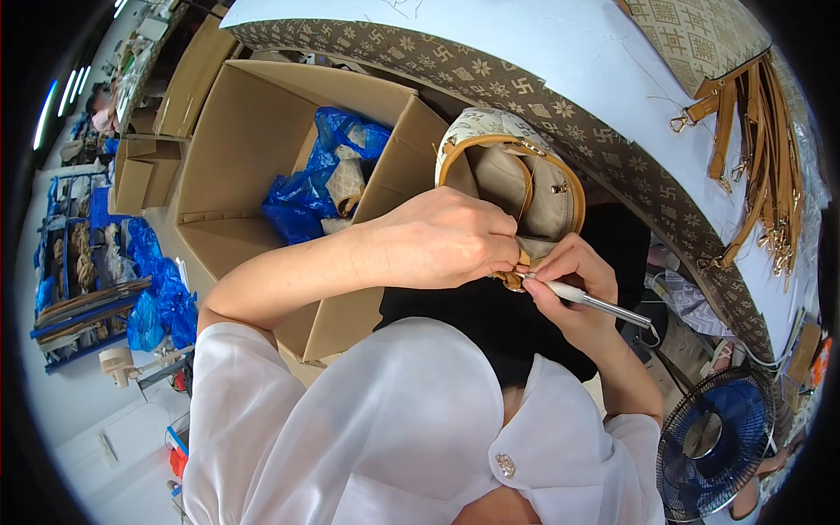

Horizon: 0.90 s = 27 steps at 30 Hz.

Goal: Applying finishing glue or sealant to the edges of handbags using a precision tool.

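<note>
A patterned cream handbag (pixel 500 122) with tan trim rests on my lap, its mouth facing me and its beige lining showing. My left hand (pixel 451 234) is closed at the bag's near edge, pinching a small tan leather tab (pixel 511 279) with gold-coloured metal on it. Between the thumb and fingers of my right hand (pixel 577 287) is a slim pen-like tool (pixel 595 302), white toward the tip and metallic at the back end. Its tip meets the tab close to my left fingertips. Exactly where it touches is hidden by my fingers.
At my left stands an open cardboard box (pixel 254 131) holding blue plastic bags (pixel 302 197) and a patterned piece. A white-topped table (pixel 604 52) curves ahead and to the right, bearing another bag (pixel 700 35) and many tan straps (pixel 770 149). A fan (pixel 713 442) stands at lower right.
</note>
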### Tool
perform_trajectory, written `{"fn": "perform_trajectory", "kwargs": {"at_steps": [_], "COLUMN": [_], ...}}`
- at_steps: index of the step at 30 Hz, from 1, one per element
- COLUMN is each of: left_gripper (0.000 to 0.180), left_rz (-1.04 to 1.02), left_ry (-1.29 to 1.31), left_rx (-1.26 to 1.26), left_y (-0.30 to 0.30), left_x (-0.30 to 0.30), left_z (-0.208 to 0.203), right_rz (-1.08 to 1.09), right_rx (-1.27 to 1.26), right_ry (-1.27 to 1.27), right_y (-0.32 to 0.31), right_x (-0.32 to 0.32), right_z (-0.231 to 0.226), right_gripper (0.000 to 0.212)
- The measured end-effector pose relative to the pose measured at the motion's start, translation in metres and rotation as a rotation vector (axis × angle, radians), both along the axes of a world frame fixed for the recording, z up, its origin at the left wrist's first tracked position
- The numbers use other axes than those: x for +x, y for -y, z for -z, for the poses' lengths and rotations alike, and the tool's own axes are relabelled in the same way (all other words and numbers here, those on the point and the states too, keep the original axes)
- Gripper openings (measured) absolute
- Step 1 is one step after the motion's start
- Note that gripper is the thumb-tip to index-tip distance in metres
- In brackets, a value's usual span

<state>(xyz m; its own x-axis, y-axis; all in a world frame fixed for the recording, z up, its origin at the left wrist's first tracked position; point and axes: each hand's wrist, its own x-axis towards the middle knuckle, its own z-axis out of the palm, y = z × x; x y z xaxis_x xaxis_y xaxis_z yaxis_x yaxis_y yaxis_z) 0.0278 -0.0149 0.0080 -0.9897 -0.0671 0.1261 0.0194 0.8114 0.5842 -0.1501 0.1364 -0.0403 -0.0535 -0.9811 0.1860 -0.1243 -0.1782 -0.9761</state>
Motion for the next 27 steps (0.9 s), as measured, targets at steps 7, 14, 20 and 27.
{"fn": "perform_trajectory", "kwargs": {"at_steps": [7, 14, 20, 27], "left_gripper": [0.01, 0.009, 0.009, 0.01], "left_rz": [-0.002, 0.005, 0.055, 0.088], "left_ry": [-0.007, 0.014, -0.015, -0.024], "left_rx": [-0.003, -0.009, 0.042, 0.049], "left_y": [0.0, 0.002, 0.0, -0.005], "left_x": [0.0, 0.0, -0.002, -0.003], "left_z": [0.002, 0.001, 0.002, 0.007], "right_rz": [0.001, -0.002, 0.163, 0.187], "right_rx": [0.003, 0.033, -0.008, -0.055], "right_ry": [0.038, 0.136, 0.515, 0.284], "right_y": [-0.001, -0.001, 0.019, 0.029], "right_x": [0.0, -0.003, -0.004, 0.0], "right_z": [0.005, 0.006, -0.009, -0.01], "right_gripper": [0.017, 0.014, 0.01, 0.009]}}
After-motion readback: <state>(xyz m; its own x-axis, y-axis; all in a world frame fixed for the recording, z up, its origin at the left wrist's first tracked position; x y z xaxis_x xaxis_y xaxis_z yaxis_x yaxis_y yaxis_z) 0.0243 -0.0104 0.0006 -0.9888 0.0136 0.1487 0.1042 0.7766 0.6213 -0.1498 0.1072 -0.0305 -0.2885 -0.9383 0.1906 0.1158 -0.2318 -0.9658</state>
